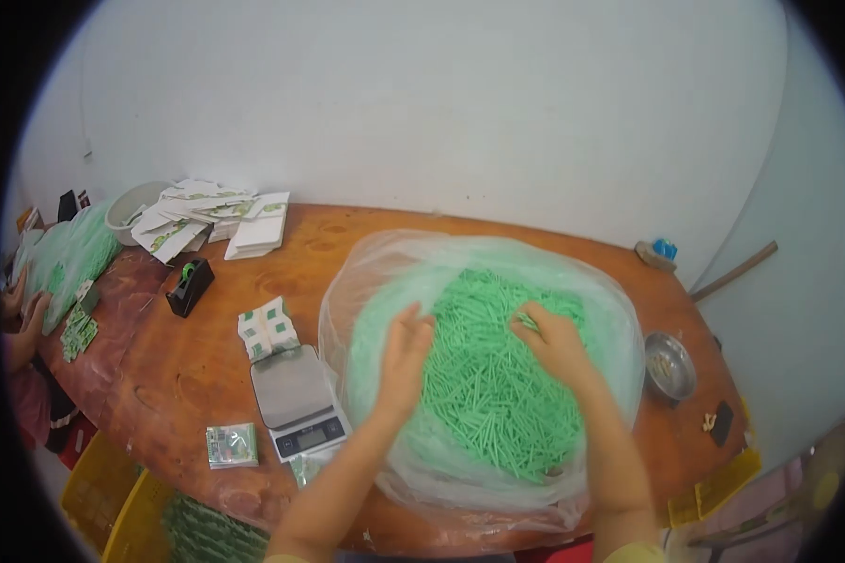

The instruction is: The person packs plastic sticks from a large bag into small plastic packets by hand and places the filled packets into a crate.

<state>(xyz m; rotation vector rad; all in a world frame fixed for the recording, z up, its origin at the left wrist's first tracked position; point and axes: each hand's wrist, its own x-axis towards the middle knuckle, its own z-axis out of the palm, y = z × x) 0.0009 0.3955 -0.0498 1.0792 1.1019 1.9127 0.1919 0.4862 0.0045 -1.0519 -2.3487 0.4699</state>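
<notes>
A large clear plastic bag (385, 272) lies open on the wooden table, full of thin green sticks (502, 394). Above the bag's left part is my left hand (407, 357), its fingers apart and nothing seen in them. My right hand (549, 342) is over the upper right of the pile, fingers pinched on a few green sticks (528, 322). Left of the bag stands a digital scale (293, 389) with a bare plate. A bundle of green and white packets (268, 330) touches its upper edge, and a small packet stack (232, 446) lies to its left.
White paper packets (258, 225) and a pale bowl (122, 216) are at the back left, near a black tape dispenser (191, 287). A metal bowl (669, 366) stands right. Another person's hands (30, 314) are at the far left. Yellow crates (108, 488) stand below the table.
</notes>
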